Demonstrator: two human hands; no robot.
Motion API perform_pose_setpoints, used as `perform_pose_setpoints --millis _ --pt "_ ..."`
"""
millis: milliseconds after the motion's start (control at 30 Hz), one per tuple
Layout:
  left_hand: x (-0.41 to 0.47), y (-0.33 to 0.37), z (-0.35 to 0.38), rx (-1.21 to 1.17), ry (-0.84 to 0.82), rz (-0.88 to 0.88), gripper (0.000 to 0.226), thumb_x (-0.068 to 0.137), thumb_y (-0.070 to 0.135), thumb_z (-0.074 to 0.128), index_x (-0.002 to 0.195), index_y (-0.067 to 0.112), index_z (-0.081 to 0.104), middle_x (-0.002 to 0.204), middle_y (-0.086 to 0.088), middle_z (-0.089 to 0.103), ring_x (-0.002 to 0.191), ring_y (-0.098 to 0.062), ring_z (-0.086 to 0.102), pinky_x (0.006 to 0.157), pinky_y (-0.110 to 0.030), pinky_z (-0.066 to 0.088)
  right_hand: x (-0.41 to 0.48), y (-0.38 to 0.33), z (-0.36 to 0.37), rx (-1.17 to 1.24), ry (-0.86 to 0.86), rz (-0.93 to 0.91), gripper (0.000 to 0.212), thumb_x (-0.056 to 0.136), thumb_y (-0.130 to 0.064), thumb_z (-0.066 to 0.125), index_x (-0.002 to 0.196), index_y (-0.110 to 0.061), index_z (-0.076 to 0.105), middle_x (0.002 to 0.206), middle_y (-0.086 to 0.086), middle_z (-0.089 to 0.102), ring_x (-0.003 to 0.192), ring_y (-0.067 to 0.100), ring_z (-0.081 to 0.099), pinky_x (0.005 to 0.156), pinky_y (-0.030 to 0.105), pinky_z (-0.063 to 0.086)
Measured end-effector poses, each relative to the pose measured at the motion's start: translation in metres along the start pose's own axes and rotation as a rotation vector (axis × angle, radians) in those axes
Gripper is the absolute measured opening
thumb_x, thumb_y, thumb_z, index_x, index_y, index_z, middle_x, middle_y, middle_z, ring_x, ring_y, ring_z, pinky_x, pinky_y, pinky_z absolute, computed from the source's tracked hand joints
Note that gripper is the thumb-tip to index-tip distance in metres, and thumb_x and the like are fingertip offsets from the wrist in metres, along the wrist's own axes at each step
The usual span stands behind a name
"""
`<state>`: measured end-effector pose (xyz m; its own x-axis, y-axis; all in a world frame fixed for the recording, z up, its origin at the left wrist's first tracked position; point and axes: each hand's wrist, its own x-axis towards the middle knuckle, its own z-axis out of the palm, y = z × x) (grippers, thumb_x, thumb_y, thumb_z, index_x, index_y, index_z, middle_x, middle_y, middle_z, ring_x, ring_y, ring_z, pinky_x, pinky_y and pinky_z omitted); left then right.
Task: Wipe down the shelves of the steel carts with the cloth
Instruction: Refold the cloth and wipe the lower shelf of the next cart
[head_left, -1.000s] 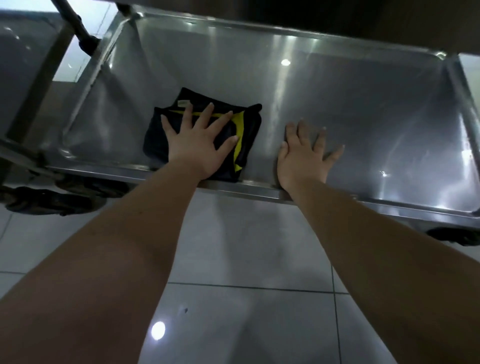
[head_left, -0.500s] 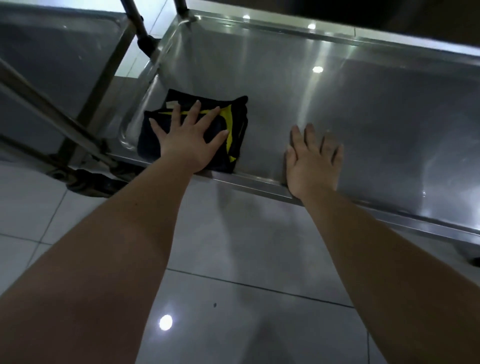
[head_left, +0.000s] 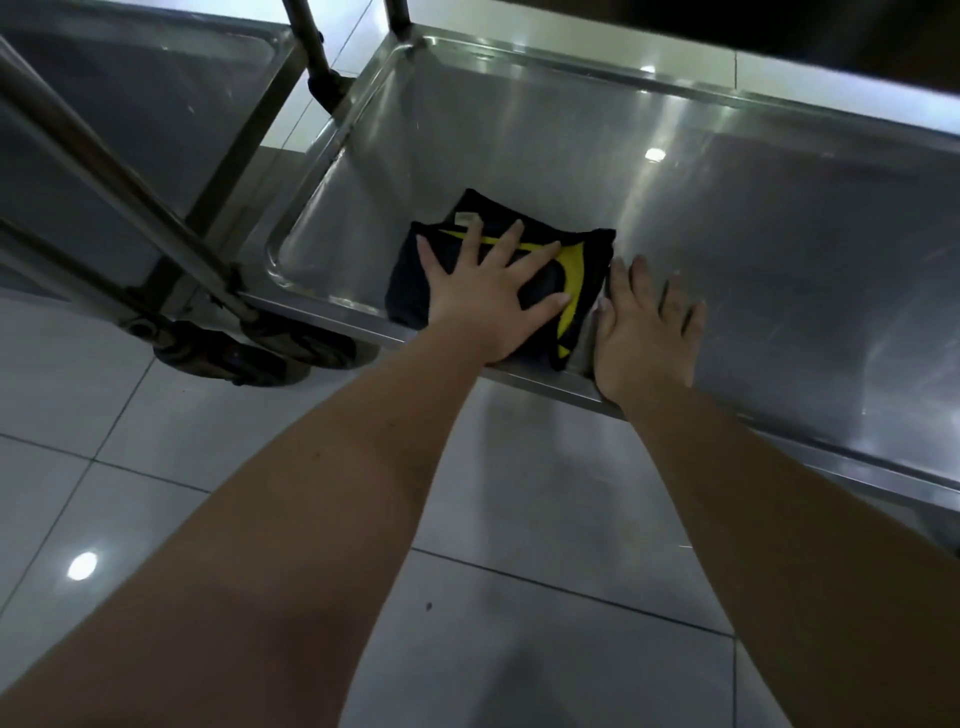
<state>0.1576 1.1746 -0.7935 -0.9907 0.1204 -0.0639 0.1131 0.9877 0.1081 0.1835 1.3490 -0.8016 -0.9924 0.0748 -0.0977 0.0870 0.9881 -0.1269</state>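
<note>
While your left hand (head_left: 483, 306) lies flat, fingers spread, on the folded black-and-yellow cloth (head_left: 589, 257), it pins the cloth to the lowest shelf (head_left: 779, 234) of the steel cart. Neither hand grips anything. Your right hand (head_left: 644, 338) rests open-palmed on bare steel just beside the cloth, by the front rim. The cloth sits toward the shelf's left end, close to the front lip and apart from the left wall.

Assessment: a wiping stroke is in hand. Hold even palm pressure, run overlapping passes along the shelf's length, and work into the rounded near-left corner, where residue would likely gather. Your bracing hand may leave prints on the steel, so plan a pass over that patch.

The shelf is a glossy steel tray with a raised lip, and it shows glints of ceiling light. A long stretch of it extends to the right of the cloth. A second cart (head_left: 130, 119) stands to the left, and a caster (head_left: 234, 353) rests on pale glossy floor tiles (head_left: 519, 519). The room is dim.
</note>
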Motion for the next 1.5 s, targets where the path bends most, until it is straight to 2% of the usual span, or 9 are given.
perform_pose_setpoints --millis 167,300,400,567,767,967,1067,1200,1500 --pt "-0.001 -0.043 -0.006 -0.012 -0.023 -0.205 0.066 0.081 0.081 0.010 0.143 0.060 0.000 0.162 0.012 -0.001 0.148 -0.029 -0.009 0.100 -0.075 -0.011 0.001 -0.005 0.001 -0.030 -0.007 0.021 0.053 0.104 -0.040 0.009 0.155 -0.032 -0.001 0.164 -0.007 -0.003 0.149 0.032 -0.007 0.118 0.055 -0.005" --pt "-0.003 -0.037 -0.007 -0.019 -0.003 -0.204 0.065 0.083 0.080 0.011 0.144 0.059 0.002 0.162 0.011 -0.001 0.148 -0.031 -0.009 0.100 -0.075 -0.012 0.006 -0.023 -0.003 -0.059 -0.016 0.031 0.053 0.102 -0.042 0.013 0.154 -0.034 0.002 0.163 -0.009 -0.004 0.148 0.037 -0.011 0.109 0.070 -0.006" --pt "-0.004 -0.041 -0.005 -0.029 0.016 -0.197 0.066 0.082 0.081 0.010 0.144 0.059 0.003 0.162 0.012 0.001 0.148 -0.030 -0.008 0.101 -0.074 -0.012 0.002 -0.055 0.000 -0.033 0.021 -0.127 0.053 0.103 -0.042 0.014 0.154 -0.035 0.003 0.164 -0.009 0.000 0.148 0.033 -0.013 0.113 0.066 -0.005" --pt "-0.005 -0.072 -0.009 -0.007 0.003 -0.145 0.067 0.080 0.083 0.010 0.143 0.060 0.005 0.162 0.015 0.002 0.149 -0.025 -0.007 0.104 -0.073 -0.009 0.003 -0.063 0.005 -0.008 -0.023 -0.114 0.052 0.102 -0.047 0.009 0.153 -0.040 -0.001 0.163 -0.013 -0.003 0.149 0.032 -0.011 0.110 0.066 -0.011" --pt "-0.003 -0.149 -0.021 0.038 -0.071 -0.314 0.065 0.080 0.083 0.008 0.140 0.063 -0.005 0.161 0.015 -0.006 0.148 -0.027 -0.007 0.103 -0.076 -0.005 0.002 -0.066 0.005 -0.023 -0.015 -0.108 0.052 0.102 -0.047 0.011 0.153 -0.040 0.001 0.163 -0.012 -0.001 0.148 0.035 -0.006 0.111 0.067 -0.005" --pt "0.023 -0.105 -0.014 -0.012 -0.048 -0.263 0.068 0.079 0.082 0.010 0.142 0.061 -0.002 0.162 0.011 -0.005 0.147 -0.034 -0.007 0.100 -0.076 -0.004 0.002 -0.060 0.006 0.035 0.015 -0.099 0.052 0.103 -0.044 0.011 0.154 -0.035 0.002 0.163 -0.010 0.004 0.149 0.033 -0.004 0.112 0.064 -0.006" --pt "0.040 -0.035 -0.009 0.001 -0.043 -0.078 0.065 0.083 0.077 0.014 0.144 0.058 0.002 0.162 0.009 -0.001 0.147 -0.035 -0.004 0.100 -0.077 -0.005 0.001 -0.061 0.002 0.252 0.088 -0.043 0.052 0.105 -0.040 0.015 0.155 -0.030 0.005 0.164 -0.008 0.004 0.149 0.031 -0.005 0.116 0.055 -0.005" --pt "0.053 0.051 0.001 0.020 -0.058 0.140 0.052 0.095 0.053 0.016 0.146 0.056 0.007 0.162 0.010 0.001 0.147 -0.035 -0.002 0.100 -0.077 -0.003 0.012 -0.045 -0.009 0.551 0.285 0.099 0.048 0.106 -0.028 0.026 0.153 -0.020 0.026 0.163 0.003 0.009 0.149 0.030 0.004 0.121 0.041 0.007" --pt "0.079 0.035 -0.003 -0.064 -0.028 0.105 0.063 0.080 0.078 0.020 0.141 0.063 0.012 0.162 0.014 0.006 0.148 -0.028 -0.002 0.100 -0.074 -0.007 0.035 0.001 -0.005 0.171 0.085 0.004 0.056 0.101 -0.052 0.010 0.154 -0.037 0.005 0.164 -0.006 0.003 0.149 0.033 0.003 0.117 0.053 -0.002"
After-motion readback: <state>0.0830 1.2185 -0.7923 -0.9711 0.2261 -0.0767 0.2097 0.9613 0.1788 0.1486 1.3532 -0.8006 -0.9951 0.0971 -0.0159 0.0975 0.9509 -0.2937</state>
